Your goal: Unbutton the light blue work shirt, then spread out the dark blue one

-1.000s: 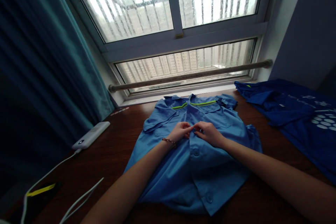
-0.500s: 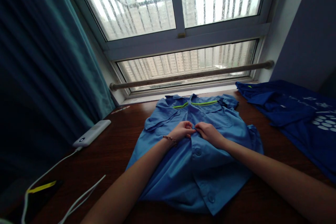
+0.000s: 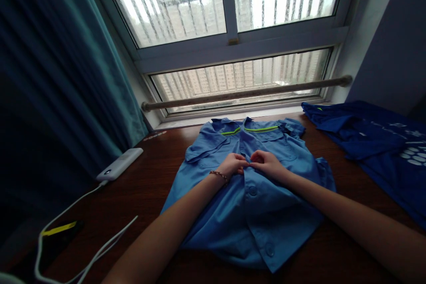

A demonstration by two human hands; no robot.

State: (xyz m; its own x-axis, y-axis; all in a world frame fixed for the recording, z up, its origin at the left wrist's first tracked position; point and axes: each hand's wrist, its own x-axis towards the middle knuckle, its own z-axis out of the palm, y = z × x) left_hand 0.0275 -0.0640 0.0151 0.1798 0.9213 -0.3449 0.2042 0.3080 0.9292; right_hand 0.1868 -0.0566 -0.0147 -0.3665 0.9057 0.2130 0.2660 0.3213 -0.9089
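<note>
A light blue button-up shirt with yellow-green stripes near the collar lies front side up on a dark wooden table. My left hand and my right hand meet at the shirt's front placket, at chest height. Both hands are closed, pinching the fabric edges together around a button spot. A beaded bracelet sits on my left wrist. Two more buttons show lower down on the placket.
A white power bank with white cables lies at the left, near a teal curtain. A dark blue garment with white print lies at the right. A window with a rail runs behind the table.
Both hands stay pinched at the same place on the placket, with only small finger movements. The view has shifted slightly.
</note>
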